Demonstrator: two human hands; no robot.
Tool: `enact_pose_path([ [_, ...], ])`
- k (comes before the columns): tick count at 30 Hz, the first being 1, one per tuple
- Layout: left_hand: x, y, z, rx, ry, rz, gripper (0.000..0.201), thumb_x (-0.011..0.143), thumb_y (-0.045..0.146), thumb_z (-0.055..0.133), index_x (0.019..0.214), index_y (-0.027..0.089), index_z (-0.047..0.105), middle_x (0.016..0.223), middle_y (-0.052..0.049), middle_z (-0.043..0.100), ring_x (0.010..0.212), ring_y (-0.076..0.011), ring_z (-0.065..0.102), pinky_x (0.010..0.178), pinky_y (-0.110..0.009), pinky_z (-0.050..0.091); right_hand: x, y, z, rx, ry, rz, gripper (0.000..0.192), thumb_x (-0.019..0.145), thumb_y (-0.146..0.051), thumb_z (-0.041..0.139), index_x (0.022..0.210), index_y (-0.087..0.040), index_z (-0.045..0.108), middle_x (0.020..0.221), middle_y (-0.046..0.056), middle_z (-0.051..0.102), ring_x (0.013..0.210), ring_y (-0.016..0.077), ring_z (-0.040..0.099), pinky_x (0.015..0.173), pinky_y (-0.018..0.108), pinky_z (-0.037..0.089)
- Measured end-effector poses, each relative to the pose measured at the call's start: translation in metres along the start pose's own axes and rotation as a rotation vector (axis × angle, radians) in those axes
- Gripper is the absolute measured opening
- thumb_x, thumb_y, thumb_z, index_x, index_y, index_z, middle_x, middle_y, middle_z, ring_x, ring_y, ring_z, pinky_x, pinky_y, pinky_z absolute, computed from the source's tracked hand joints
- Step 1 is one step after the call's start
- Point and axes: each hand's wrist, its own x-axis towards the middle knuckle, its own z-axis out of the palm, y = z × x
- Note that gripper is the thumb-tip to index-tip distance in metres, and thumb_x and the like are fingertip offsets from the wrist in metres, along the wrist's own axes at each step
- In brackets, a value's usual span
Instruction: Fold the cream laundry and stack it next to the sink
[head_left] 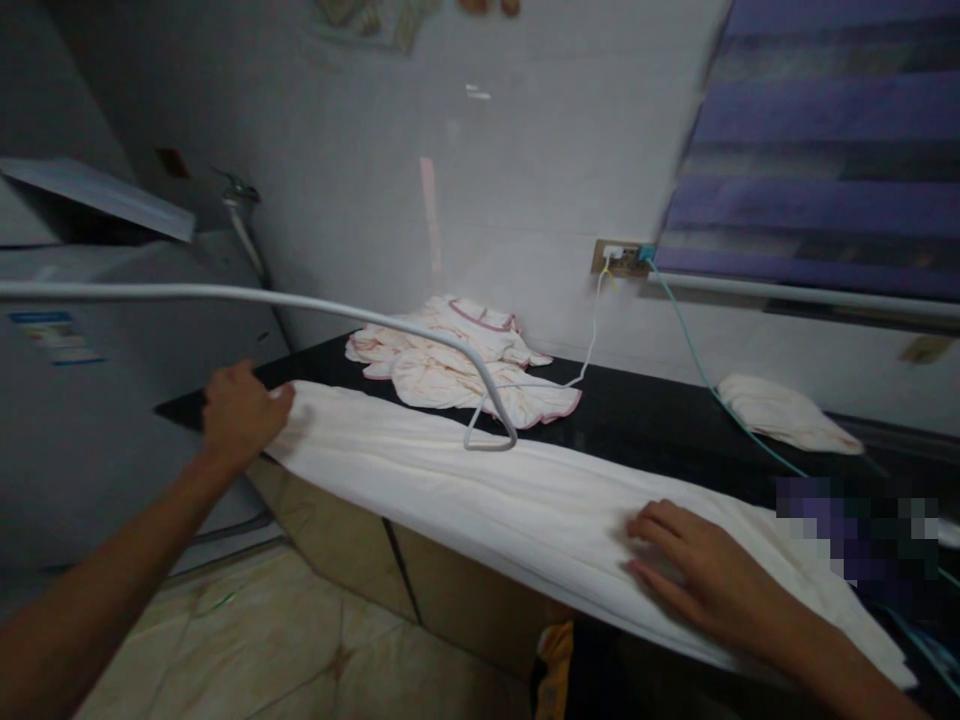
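Head view: one long white cloth [525, 490] spread along the front edge of the black counter [660, 420]. Left hand [238, 412] clutching its far left end, fingers curled into the fabric; right hand [701, 575] pressed flat on the near right stretch, fingers spread, gripping nothing. Probably light, soft and limp — prone to wrinkle and slide on the glossy top; best taken by ends or edges. One pink-trimmed garment [457, 360] behind, one small folded cloth [784, 412] at right — plus two cables and one white hose.
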Motion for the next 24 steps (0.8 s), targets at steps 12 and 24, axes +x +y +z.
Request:
enact_pose_path([
  [12, -0.174, 0.191, -0.001, 0.078, -0.412, 1.052, 0.021, 0.104, 0.023, 0.043, 0.104, 0.023, 0.064, 0.106, -0.008, 0.066, 0.094, -0.0238, 0.060, 0.079, -0.039, 0.044, -0.021, 0.003, 0.019, -0.081, 0.081, 0.000, 0.020, 0.099, -0.013, 0.049, 0.105, -0.021, 0.066, 0.103, 0.010, 0.068, 0.092, 0.0236, 0.063, 0.081, 0.035, 0.047],
  [24, -0.150, 0.181, -0.012, 0.058, -0.440, 1.190, 0.021, 0.102, 0.016, 0.041, 0.105, 0.021, 0.061, 0.113, -0.010, 0.066, 0.102, -0.0248, 0.060, 0.088, -0.042, 0.043, -0.039, 0.007, 0.003, 0.153, -0.113, -0.055, 0.017, 0.104, -0.020, 0.043, 0.102, -0.022, 0.060, 0.102, 0.007, 0.067, 0.090, 0.0204, 0.061, 0.080, 0.031, 0.044],
])
